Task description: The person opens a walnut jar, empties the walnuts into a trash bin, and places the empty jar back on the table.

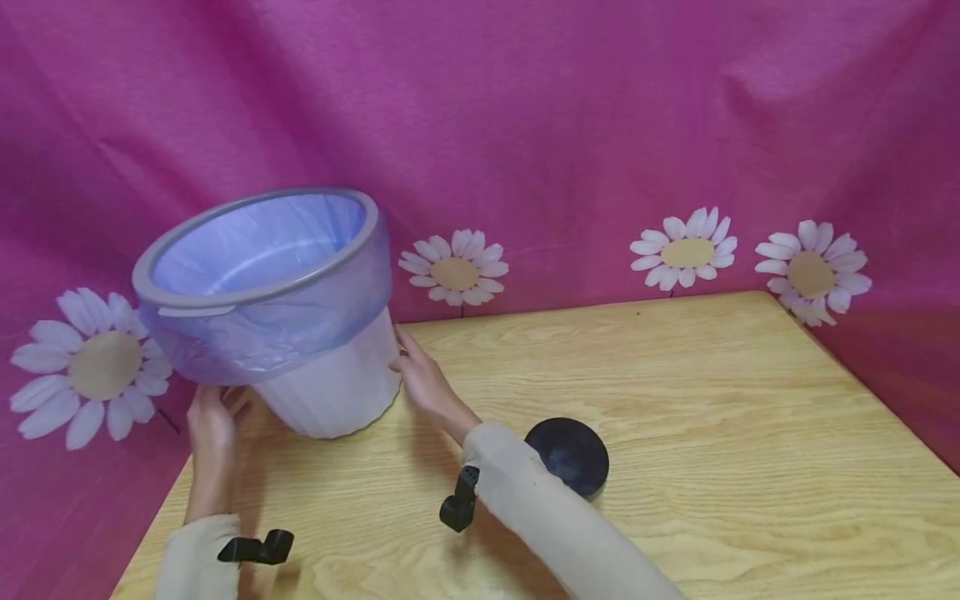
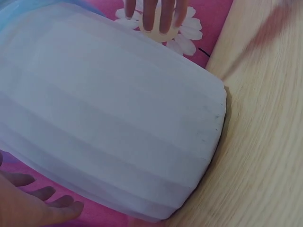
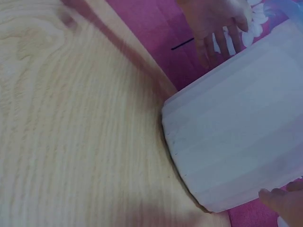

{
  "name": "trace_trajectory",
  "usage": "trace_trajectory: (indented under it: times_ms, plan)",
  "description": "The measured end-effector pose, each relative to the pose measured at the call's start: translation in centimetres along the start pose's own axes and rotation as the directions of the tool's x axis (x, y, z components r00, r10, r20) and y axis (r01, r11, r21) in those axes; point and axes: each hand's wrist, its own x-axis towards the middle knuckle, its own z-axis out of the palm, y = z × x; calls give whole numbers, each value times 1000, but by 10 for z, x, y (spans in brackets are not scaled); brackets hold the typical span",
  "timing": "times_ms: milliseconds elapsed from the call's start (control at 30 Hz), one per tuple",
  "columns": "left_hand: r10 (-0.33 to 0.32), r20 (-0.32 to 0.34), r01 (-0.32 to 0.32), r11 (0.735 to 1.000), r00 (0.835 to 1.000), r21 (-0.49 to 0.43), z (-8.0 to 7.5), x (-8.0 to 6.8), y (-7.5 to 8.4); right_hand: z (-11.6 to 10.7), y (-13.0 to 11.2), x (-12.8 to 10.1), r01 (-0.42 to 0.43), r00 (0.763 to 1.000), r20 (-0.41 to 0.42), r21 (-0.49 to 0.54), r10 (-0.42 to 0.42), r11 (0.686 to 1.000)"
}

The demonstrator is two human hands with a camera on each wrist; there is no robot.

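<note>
A white wastebasket [image 1: 337, 392] with a grey rim ring [image 1: 258, 293] stands at the table's back left. A translucent blue bag [image 1: 270, 342] lines it and folds down over its outside. To its left is my left hand [image 1: 212, 425], fingers loosely spread; in the left wrist view the left hand [image 2: 35, 201] shows relaxed fingers near the wall. My right hand [image 1: 429, 379] is at the lower right side, fingers extended along it. In the right wrist view the right hand's fingertips [image 3: 266, 194] are at the basket's edge; whether they touch is unclear.
A round black object [image 1: 568, 454], partly behind the right sleeve [image 1: 540, 500], lies on the wooden table [image 1: 712, 400]. A magenta cloth [image 1: 525, 125] with white daisies hangs behind and beside the table. Black camera mounts [image 1: 258, 547] stick out from both wrists.
</note>
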Motion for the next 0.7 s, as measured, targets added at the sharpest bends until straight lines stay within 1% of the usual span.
trace_trajectory:
  times_ms: [267, 333, 467, 567, 700]
  plan:
    - [-41, 6, 41, 995, 999, -89, 3, 5, 2, 9, -8, 5, -14, 999, 51, 12, 14, 1000]
    - [-48, 7, 49, 991, 999, -125, 3, 7, 2, 11, -8, 6, -19, 998, 57, 13, 18, 1000]
    - [-70, 17, 71, 986, 997, -154, 3, 10, 1, 12, -5, 8, -35, 998, 53, 2, 35, 999]
    - [-97, 38, 103, 977, 995, -185, 2, 15, 0, 12, -4, 10, -32, 998, 55, -2, 32, 999]
    - [-123, 78, 137, 967, 989, -215, 1, 22, -2, 12, -4, 12, -14, 995, 101, 13, 13, 1000]
